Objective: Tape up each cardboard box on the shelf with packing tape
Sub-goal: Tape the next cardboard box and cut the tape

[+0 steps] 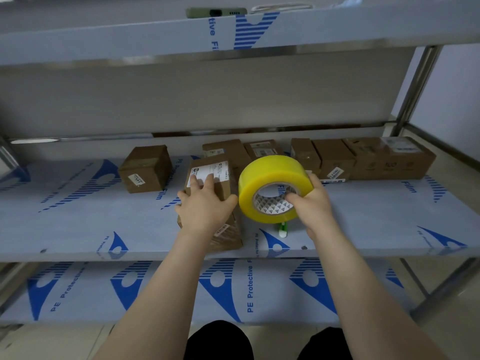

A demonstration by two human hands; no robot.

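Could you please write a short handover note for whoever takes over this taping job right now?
Left hand lies flat on the front box, steadying it on the middle shelf.
Right hand grips the yellow tape roll, thumb in its core, just right of that box.
Others: a lone box rear left, a row of boxes rear right.
Done: no tape drawn yet; whether the others are taped cannot be told.
Left: tape the front box, then the rest.
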